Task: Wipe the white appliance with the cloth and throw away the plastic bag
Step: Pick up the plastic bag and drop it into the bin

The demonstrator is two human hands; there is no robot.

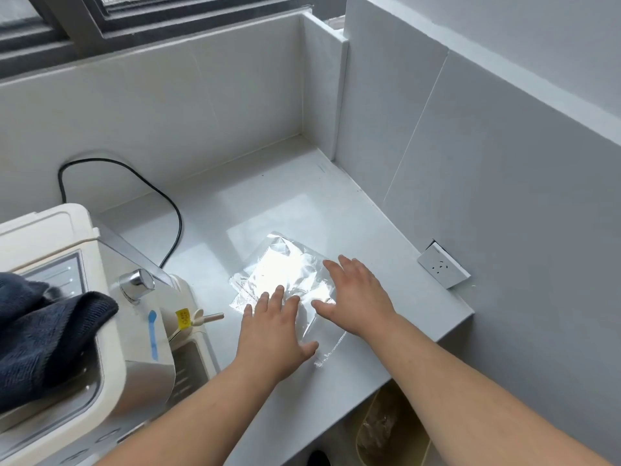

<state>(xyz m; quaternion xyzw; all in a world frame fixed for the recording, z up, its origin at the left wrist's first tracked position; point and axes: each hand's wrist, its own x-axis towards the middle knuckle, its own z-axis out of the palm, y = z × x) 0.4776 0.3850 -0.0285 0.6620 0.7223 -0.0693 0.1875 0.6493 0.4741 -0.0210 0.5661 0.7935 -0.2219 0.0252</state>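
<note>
A clear plastic bag [285,274] lies flat on the white counter [255,210], shining in the light. My left hand [274,334] rests palm down on the bag's near left part, fingers spread. My right hand [356,294] lies flat on the bag's right side, fingers apart. Neither hand grips anything. The white appliance [100,331] stands at the left, with a chrome knob [137,282] on top. A dark blue cloth [43,334] is draped over the appliance's top left.
A black power cord [161,196] loops behind the appliance along the tiled wall. A white wall socket [443,269] sits at the counter's right edge. Below the counter's front edge stands a beige bin [389,428] lined with plastic. A window frame runs along the top.
</note>
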